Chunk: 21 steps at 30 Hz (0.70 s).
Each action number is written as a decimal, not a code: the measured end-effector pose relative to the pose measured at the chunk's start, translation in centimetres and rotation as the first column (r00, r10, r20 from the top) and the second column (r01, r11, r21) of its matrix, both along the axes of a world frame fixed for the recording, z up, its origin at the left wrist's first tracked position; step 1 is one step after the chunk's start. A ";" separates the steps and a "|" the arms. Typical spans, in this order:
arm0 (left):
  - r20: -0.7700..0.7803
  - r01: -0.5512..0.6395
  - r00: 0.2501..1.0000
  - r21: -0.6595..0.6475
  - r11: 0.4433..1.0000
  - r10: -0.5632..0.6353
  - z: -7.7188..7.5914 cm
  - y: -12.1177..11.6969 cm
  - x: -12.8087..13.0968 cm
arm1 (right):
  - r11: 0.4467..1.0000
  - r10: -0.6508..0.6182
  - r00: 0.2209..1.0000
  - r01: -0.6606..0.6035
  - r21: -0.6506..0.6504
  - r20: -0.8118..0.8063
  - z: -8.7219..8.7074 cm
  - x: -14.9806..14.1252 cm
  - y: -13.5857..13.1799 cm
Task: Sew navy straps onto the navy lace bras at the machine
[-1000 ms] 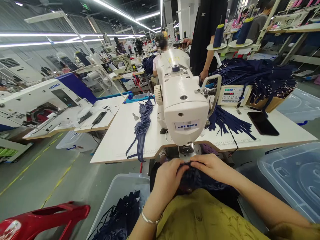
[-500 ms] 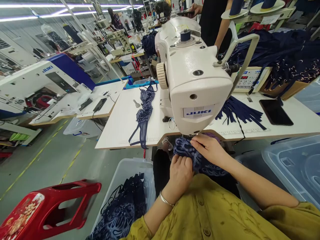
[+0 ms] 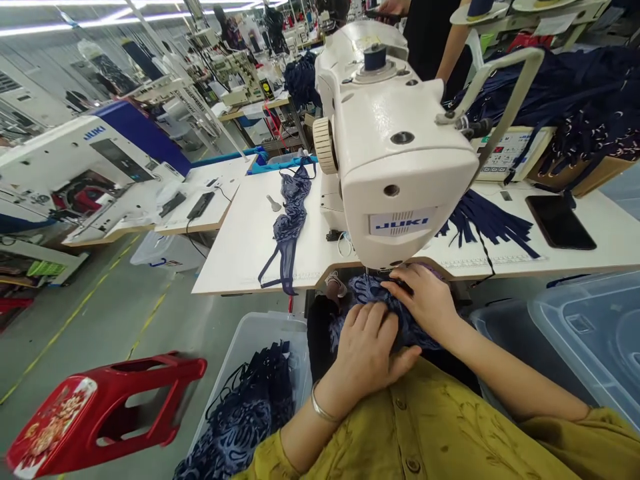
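Note:
A navy patterned bra (image 3: 367, 288) lies under the needle of the white sewing machine (image 3: 400, 180), its lower part hanging over my lap. My right hand (image 3: 426, 297) grips its edge close to the needle, thumb and forefinger on the fabric. Just below, my left hand (image 3: 367, 347) rests over the bra with its thumb stretched away from the fingers. What lies beneath the left fingers is partly hidden. Another bra (image 3: 293, 217) of the same pattern is laid out on the white table (image 3: 240, 247), left of the machine, beside a small grey tool (image 3: 273, 203).
A clear bin (image 3: 250, 327) at lower left holds more navy pieces. Right of the machine lie navy straps (image 3: 495, 223) and a phone (image 3: 560, 222). A red stool (image 3: 125, 407) stands on the floor at left. Another clear bin (image 3: 590, 333) is at right.
My left hand has loosened on the bra, its thumb now spread to the right. The right hand has shifted slightly right, still at the needle. The view has moved a little.

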<state>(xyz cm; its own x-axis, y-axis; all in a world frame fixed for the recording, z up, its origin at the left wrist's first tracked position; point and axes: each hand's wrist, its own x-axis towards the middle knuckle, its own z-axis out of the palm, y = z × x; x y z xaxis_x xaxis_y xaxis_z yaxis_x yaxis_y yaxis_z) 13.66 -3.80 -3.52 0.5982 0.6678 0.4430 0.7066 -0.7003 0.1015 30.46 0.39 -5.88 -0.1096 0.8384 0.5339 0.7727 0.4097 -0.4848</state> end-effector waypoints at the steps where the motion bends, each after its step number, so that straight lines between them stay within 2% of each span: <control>1: 0.016 0.001 1.000 -0.006 1.000 -0.001 0.1 0.3 0.0 | 1.000 -0.014 1.000 0.014 -0.003 0.010 -0.2 0.1 0.0; 3: 0.000 0.005 1.000 -0.036 0.999 -0.005 0.1 1.1 -0.1 | 0.999 0.012 1.000 -0.012 -0.046 -0.012 -0.5 0.5 -0.1; 6: -0.050 -0.032 0.998 -0.082 0.996 0.028 -0.1 1.9 0.0 | 0.983 0.061 0.981 -0.092 -0.162 -0.187 -0.8 1.3 0.1; 10: -0.090 -0.122 0.989 -0.032 0.992 0.118 -0.4 2.2 0.7 | 0.950 -0.069 0.929 -0.050 -0.309 -0.365 -0.9 1.7 0.6; 15: -0.131 -0.193 0.971 0.052 0.980 0.198 -0.6 2.4 1.7 | 0.939 -0.126 0.914 -0.015 -0.343 -0.386 -0.7 1.3 1.6; 21: -0.145 -0.216 0.963 0.082 0.973 0.226 -0.7 2.5 2.2 | 0.931 -0.137 0.915 -0.012 -0.365 -0.380 -0.6 1.3 2.1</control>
<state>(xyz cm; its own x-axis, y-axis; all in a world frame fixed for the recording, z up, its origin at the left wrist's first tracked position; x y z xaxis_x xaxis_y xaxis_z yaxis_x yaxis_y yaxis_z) 15.85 -1.30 -4.20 0.5025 0.7639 0.4049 0.8482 -0.5262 -0.0598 31.75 2.52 -6.50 0.1056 0.9761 0.1898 0.5057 0.1117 -0.8554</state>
